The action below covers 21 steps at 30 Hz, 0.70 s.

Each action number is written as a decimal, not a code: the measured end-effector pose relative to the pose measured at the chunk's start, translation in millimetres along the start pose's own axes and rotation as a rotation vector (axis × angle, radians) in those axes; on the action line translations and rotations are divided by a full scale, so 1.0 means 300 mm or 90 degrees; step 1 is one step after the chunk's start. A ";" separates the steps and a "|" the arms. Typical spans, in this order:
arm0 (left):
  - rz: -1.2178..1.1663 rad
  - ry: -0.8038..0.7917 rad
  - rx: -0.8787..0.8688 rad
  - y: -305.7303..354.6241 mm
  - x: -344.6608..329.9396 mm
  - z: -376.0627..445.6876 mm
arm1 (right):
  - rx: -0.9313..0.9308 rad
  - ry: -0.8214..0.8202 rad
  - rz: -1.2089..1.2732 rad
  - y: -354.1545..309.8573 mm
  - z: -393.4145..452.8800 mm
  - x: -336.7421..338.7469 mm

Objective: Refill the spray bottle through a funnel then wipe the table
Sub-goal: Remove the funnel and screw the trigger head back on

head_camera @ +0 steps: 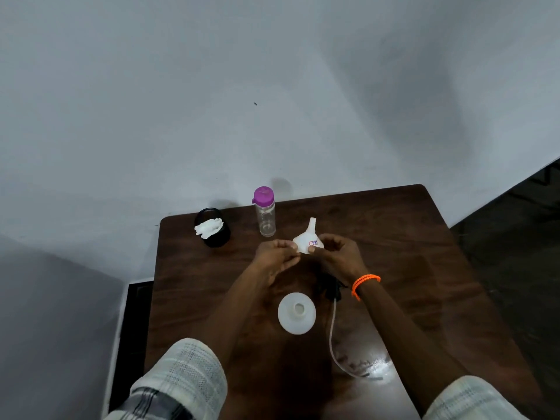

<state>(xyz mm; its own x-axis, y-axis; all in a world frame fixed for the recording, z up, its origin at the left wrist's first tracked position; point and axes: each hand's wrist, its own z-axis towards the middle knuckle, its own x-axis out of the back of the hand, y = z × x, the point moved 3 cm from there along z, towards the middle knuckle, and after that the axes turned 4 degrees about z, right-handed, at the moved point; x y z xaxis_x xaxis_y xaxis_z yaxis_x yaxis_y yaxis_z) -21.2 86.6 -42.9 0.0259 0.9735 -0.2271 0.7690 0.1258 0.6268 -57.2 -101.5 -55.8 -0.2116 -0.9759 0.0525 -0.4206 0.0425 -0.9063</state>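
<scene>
Spray bottle of white translucent plastic [297,313] stands uncapped and upright on the dark wooden table [409,237], between the forearms. Beyond it, the left hand [277,256] and right hand [339,256] together pinch a small white plastic funnel [309,241], spout pointing away. Its black spray head with clear tube [333,322] lies just right of the bottle.

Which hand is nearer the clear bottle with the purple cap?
Left. The left hand sits just in front of the purple-capped bottle; the right hand lies farther right, across the funnel both hold.
</scene>
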 end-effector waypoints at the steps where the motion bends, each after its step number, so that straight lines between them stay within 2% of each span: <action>1: 0.010 0.014 -0.004 -0.004 -0.002 0.024 | 0.005 0.004 -0.016 0.015 0.030 0.001; 5: 0.029 0.061 0.003 -0.023 -0.016 0.150 | 0.030 0.023 -0.086 0.051 0.161 0.005; 11: 0.136 0.132 -0.026 -0.032 -0.029 0.322 | 0.046 0.035 -0.232 0.076 0.311 -0.007; 15: 0.242 0.173 -0.037 -0.038 -0.029 0.419 | 0.037 0.058 -0.265 0.083 0.366 -0.037; 21: 0.481 0.214 -0.178 -0.037 -0.051 0.467 | 0.048 0.093 -0.292 0.065 0.416 -0.063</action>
<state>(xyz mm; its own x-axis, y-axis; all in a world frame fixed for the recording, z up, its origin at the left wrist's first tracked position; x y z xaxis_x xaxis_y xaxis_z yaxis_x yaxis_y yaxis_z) 59.4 43.6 -150.9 0.2417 0.8147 0.5271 0.4366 -0.5764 0.6908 48.6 -109.0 -126.8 -0.1428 -0.8499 0.5072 -0.4355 -0.4062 -0.8033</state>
